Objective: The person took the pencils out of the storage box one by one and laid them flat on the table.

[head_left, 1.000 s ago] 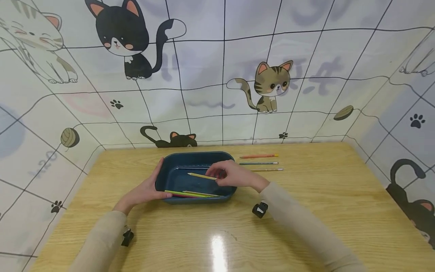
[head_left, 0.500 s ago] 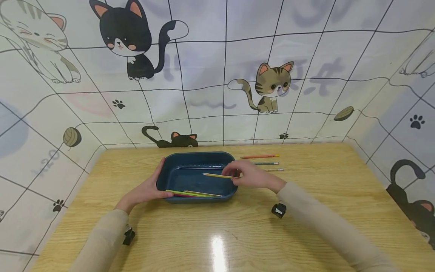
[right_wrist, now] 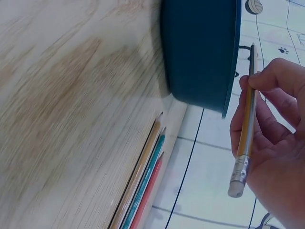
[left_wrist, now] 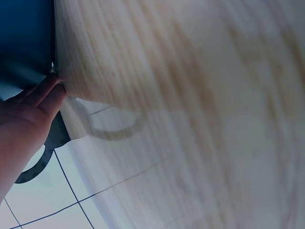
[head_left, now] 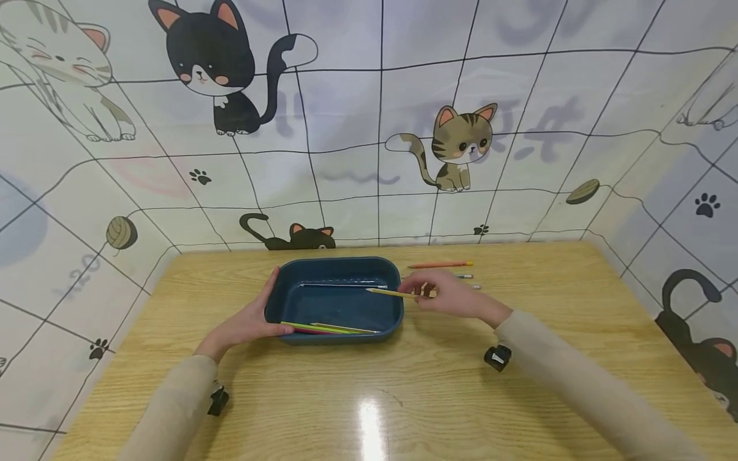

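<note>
My left hand [head_left: 254,323] holds the left end of a deep blue plastic box [head_left: 346,340], thumb at the front rim. In the left wrist view its fingers lie along the box's outer wall. My right hand [head_left: 458,296] pinches a yellow pencil [right_wrist: 248,119] with a white eraser, between thumb and fingers. The pencil lies nearly level over the box's right rim, point to the left. Inside the box, several pencils, one lime-green [head_left: 311,328], lie along the front wall, and a thin dark pencil [head_left: 343,285] lies near the back wall.
On the wooden table [head_left: 323,403], right of the box, three pencils lie side by side: a red one [head_left: 441,264], a teal one [right_wrist: 145,176] and a golden-brown one [right_wrist: 136,174]. A cat-print sheet [head_left: 346,128] encloses the table's back and sides.
My right hand has moved right with the yellow pencil, from over the box's inside to its right rim. My left hand stays on the box.
</note>
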### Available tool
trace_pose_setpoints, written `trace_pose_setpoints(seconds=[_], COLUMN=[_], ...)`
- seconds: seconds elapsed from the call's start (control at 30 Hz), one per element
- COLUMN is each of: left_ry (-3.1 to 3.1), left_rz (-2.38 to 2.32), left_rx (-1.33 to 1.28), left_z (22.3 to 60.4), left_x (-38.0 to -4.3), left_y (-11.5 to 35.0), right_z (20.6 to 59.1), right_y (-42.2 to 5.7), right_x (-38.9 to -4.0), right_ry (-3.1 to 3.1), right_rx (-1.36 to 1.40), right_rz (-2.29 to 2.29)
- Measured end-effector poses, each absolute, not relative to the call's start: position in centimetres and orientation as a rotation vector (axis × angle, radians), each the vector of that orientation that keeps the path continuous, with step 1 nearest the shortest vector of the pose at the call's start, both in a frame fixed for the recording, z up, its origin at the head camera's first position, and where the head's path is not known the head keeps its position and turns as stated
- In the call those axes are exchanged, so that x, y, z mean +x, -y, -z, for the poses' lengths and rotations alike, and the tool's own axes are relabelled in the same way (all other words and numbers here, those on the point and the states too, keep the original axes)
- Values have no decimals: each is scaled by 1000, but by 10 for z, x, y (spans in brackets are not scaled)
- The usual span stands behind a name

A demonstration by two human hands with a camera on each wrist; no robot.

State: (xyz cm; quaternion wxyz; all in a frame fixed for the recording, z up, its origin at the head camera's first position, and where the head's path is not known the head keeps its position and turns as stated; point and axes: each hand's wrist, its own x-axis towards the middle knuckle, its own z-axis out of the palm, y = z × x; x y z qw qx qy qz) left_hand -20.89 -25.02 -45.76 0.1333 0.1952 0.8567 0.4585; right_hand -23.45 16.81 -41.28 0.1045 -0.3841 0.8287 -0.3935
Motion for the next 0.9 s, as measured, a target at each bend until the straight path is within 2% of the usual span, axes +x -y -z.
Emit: trace_pose_setpoints(seconds=[0.9], left_ry=[-2476], left_rz=[-1320], left_rx=[556], left_z=[458], left_x=[-211], left_y=[251], right_z=[442], right_y=[-220], right_x=[-238], right_ry=[-2508], right_rx=[-996], right_rz=[1221])
